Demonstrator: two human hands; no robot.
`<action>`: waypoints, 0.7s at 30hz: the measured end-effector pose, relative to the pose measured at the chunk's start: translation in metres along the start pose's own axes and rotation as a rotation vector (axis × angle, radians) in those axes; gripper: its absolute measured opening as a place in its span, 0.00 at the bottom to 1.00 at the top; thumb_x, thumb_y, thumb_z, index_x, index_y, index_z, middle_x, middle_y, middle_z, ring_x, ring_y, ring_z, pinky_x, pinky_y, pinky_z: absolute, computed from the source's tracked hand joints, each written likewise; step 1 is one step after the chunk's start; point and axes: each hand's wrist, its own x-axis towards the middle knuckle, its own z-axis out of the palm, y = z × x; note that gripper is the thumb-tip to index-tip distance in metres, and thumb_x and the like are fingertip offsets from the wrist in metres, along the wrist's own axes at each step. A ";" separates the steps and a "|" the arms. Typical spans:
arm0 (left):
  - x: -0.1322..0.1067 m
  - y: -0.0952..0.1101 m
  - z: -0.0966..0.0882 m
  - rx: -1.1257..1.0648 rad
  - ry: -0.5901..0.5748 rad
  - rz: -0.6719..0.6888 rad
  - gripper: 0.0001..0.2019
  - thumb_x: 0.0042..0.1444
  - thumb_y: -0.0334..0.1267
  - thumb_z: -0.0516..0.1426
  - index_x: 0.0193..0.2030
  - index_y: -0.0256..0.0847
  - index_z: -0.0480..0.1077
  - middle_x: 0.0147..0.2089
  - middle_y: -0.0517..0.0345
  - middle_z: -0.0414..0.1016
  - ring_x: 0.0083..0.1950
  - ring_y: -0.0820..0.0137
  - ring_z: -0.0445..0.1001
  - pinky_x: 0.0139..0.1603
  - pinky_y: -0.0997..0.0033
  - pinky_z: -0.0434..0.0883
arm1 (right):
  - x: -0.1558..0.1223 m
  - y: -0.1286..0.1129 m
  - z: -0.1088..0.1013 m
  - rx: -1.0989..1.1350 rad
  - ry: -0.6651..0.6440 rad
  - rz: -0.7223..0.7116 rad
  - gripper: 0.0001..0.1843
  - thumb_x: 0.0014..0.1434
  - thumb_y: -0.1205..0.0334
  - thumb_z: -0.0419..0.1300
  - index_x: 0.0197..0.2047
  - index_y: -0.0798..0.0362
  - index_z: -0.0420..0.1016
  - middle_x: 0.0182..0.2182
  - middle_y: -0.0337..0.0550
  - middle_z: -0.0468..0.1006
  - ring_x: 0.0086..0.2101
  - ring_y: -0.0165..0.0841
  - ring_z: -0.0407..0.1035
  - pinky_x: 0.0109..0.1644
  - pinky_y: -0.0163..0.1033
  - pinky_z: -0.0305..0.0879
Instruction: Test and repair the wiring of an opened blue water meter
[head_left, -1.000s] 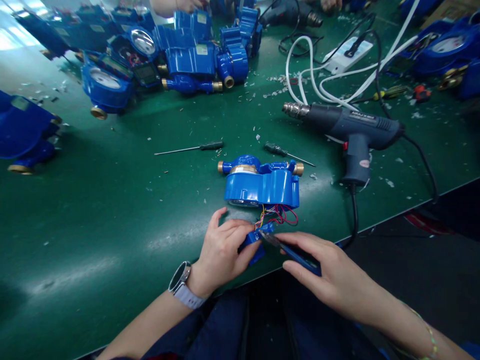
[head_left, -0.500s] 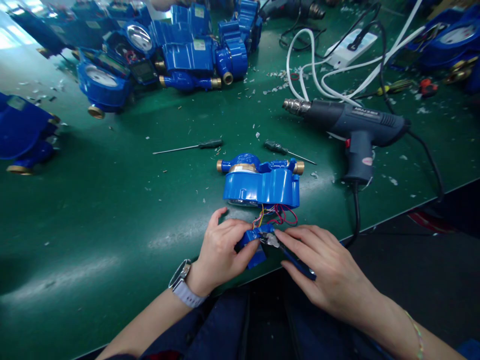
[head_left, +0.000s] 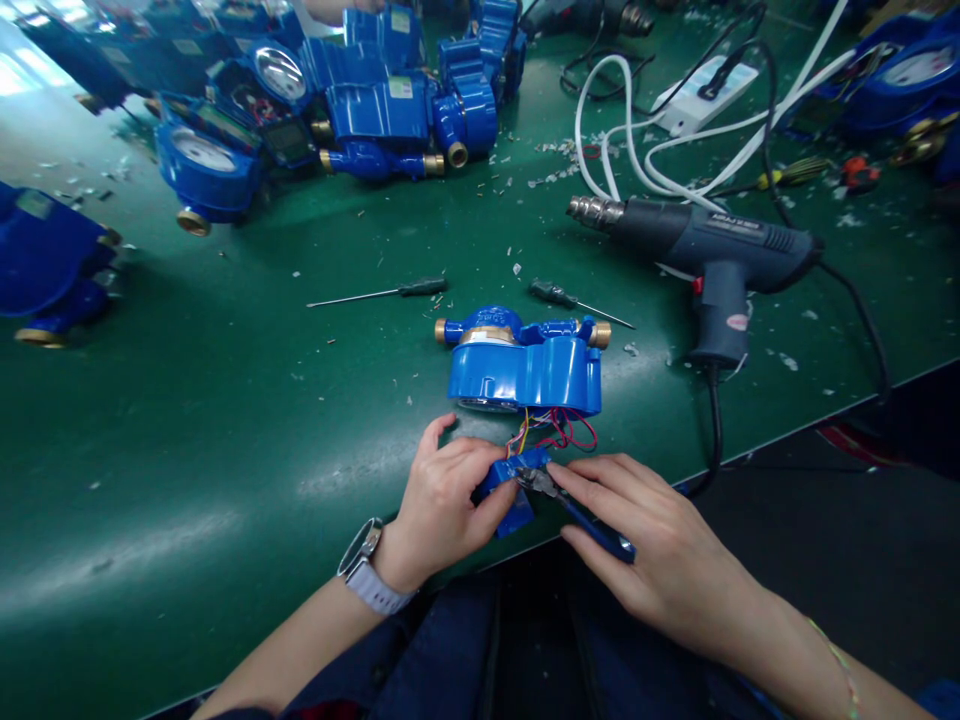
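Note:
My left hand, with a watch at its wrist, pinches a small blue plastic piece near the table's front edge. In my right hand are blue-handled pliers, their jaws against that piece with pale, whitish material at the tip. The exact grip of the jaws is too small to tell. Red, yellow and other thin wires run from the piece toward a blue water meter with brass threaded ends, lying just beyond my hands.
Two screwdrivers lie beyond the meter. To the right rests a heat gun with its cord, near a white power strip and looped white cable. Several more blue meters stand at the back and left. Pale scraps litter the green table.
My hands and the meter stay nearly in place. The pliers have turned slightly in my right hand, and the pale material at their jaws looks smaller than before.

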 end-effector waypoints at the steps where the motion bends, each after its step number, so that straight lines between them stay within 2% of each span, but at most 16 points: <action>1: 0.000 0.000 0.000 0.005 0.002 0.006 0.04 0.59 0.33 0.57 0.40 0.39 0.70 0.36 0.56 0.82 0.37 0.66 0.81 0.60 0.47 0.62 | 0.000 -0.001 -0.001 -0.008 -0.002 0.001 0.20 0.65 0.69 0.54 0.60 0.60 0.67 0.48 0.53 0.73 0.46 0.44 0.66 0.48 0.54 0.70; 6: 0.000 0.002 0.000 0.041 0.025 0.053 0.04 0.59 0.34 0.58 0.41 0.38 0.70 0.35 0.56 0.82 0.36 0.65 0.81 0.60 0.46 0.61 | 0.001 -0.008 -0.008 -0.142 -0.013 -0.013 0.18 0.66 0.69 0.52 0.57 0.62 0.70 0.45 0.54 0.74 0.42 0.46 0.68 0.41 0.55 0.73; 10: 0.000 0.004 0.001 0.078 0.021 0.077 0.04 0.59 0.34 0.58 0.41 0.38 0.70 0.35 0.55 0.82 0.36 0.65 0.81 0.61 0.45 0.60 | 0.000 -0.017 -0.012 -0.254 -0.004 -0.033 0.18 0.66 0.69 0.51 0.55 0.64 0.72 0.41 0.54 0.76 0.37 0.45 0.70 0.34 0.51 0.73; 14: 0.000 0.006 0.001 0.088 0.013 0.086 0.03 0.60 0.33 0.57 0.40 0.38 0.70 0.36 0.56 0.82 0.37 0.66 0.81 0.62 0.45 0.58 | 0.000 -0.025 -0.009 -0.327 0.038 -0.017 0.18 0.65 0.70 0.50 0.53 0.65 0.74 0.39 0.52 0.78 0.35 0.44 0.72 0.32 0.48 0.74; 18: -0.001 0.007 0.001 0.095 0.015 0.084 0.03 0.60 0.33 0.57 0.40 0.37 0.70 0.35 0.56 0.82 0.37 0.66 0.81 0.62 0.46 0.58 | -0.003 -0.026 -0.002 -0.284 0.077 0.000 0.18 0.68 0.69 0.48 0.53 0.65 0.75 0.39 0.52 0.79 0.35 0.42 0.74 0.31 0.46 0.74; 21: -0.001 0.006 0.001 0.095 0.014 0.086 0.03 0.61 0.33 0.57 0.40 0.38 0.70 0.36 0.57 0.83 0.37 0.67 0.81 0.63 0.46 0.57 | -0.007 -0.020 0.002 -0.148 0.068 0.039 0.18 0.69 0.67 0.48 0.53 0.64 0.75 0.42 0.51 0.80 0.37 0.41 0.75 0.36 0.45 0.76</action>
